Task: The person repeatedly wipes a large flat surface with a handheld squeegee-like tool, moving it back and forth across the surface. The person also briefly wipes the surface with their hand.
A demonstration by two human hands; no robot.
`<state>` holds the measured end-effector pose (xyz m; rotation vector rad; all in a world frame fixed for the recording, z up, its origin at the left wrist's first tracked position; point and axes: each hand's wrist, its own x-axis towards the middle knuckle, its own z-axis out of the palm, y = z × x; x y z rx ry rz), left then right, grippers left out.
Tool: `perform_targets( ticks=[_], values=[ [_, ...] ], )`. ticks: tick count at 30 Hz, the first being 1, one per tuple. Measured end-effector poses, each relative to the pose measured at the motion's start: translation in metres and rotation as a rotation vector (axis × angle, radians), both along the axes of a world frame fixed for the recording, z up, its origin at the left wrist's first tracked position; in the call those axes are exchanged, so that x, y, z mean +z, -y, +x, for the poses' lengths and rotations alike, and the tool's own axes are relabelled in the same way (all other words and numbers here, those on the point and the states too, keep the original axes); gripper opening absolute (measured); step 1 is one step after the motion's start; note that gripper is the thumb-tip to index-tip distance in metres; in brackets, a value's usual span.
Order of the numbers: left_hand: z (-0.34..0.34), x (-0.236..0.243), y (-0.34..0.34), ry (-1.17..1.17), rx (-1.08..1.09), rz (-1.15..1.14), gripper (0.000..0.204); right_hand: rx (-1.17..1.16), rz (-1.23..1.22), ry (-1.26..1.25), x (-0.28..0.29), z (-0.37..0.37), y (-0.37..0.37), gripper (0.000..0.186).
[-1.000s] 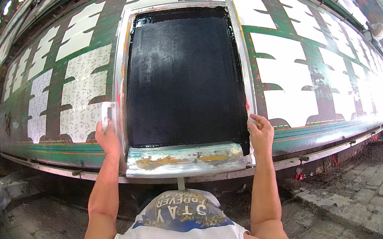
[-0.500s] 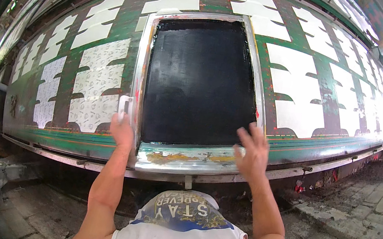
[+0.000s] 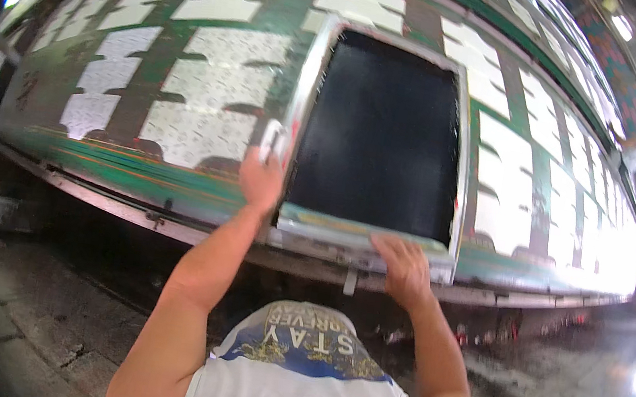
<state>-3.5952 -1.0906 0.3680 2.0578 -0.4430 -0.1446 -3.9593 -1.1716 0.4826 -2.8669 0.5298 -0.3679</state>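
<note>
two hands [image 3: 403, 272], one black screen [image 3: 384, 135], one white handle [image 3: 274, 139], two columns of patterned pieces [image 3: 208, 86], one shirt [image 3: 296, 381]

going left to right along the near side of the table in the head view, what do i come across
narrow patterned white sheet, wider patterned white sheet, left hand, framed black panel, plain white sheet

Pale frame [image 3: 327, 246] touched by right hand [image 3: 407, 273], black screen [image 3: 384, 135] stretching ahead; white handle [image 3: 268, 136], blurry, looks gripped in left hand [image 3: 261, 181].
</note>
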Motion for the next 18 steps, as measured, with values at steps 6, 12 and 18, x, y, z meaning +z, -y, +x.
perform_targets(
  ticks=[6,12,18],
  values=[
    [0.008,-0.015,-0.005,0.017,-0.119,-0.193,0.046,0.017,-0.142,0.013,-0.006,0.026,0.029,0.055],
    [0.01,-0.023,-0.005,0.106,-0.133,-0.344,0.055,-0.137,0.346,-0.262,0.016,0.05,0.088,0.057],
    [0.016,-0.025,-0.009,-0.14,-0.171,-0.44,0.069,-0.042,0.51,-0.403,0.003,0.071,0.113,0.06]
  ],
)
